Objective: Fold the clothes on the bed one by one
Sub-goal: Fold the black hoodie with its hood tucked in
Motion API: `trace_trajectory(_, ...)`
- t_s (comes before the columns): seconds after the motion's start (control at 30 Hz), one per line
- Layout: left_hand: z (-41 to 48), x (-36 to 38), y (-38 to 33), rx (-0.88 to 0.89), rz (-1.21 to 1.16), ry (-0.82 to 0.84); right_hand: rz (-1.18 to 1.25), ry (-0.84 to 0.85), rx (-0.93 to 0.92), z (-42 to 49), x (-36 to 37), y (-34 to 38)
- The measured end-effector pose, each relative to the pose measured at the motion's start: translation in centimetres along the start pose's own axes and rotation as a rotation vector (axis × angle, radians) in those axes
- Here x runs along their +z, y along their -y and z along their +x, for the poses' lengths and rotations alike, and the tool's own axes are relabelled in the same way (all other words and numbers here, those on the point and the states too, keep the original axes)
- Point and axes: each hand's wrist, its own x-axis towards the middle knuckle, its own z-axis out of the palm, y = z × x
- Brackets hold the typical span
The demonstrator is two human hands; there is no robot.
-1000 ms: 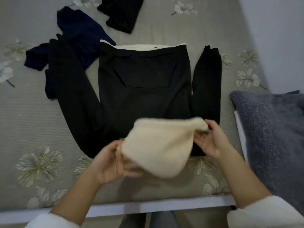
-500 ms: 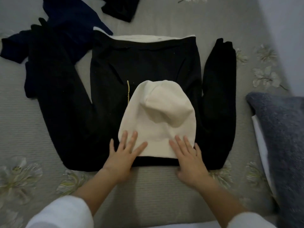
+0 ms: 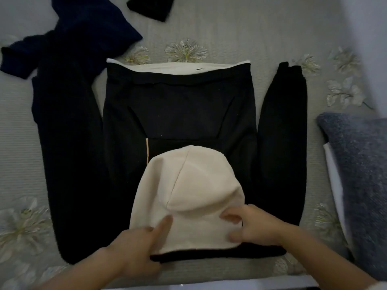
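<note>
A black hoodie (image 3: 178, 114) lies flat on the bed, hem far from me, with its left sleeve (image 3: 69, 164) and right sleeve (image 3: 280, 143) spread down either side. Its hood (image 3: 188, 181), cream lining up, is folded over the chest. My left hand (image 3: 142, 245) grips the hood's near left edge, thumb on top and fingers tucked under. My right hand (image 3: 257, 227) pinches the cream fabric at the hood's near right side with curled fingers.
A navy garment (image 3: 88, 32) lies crumpled at the far left, partly under the left sleeve. Another black garment (image 3: 150, 7) sits at the top edge. A grey pillow (image 3: 360, 174) fills the right side. The floral sheet (image 3: 230, 28) covers the bed.
One second ago I held the hood up in the air; I then laid it on the chest and pressed it flat. Now both hands have curled onto its near edge.
</note>
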Motion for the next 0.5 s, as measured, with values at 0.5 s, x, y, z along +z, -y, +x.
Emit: trace_trajectory(0.5, 8.6, -9.4, -1.4, -0.087, -0.055, -0.564, 0.166, -0.648, -0.055, 8.0, -8.3, 2.0)
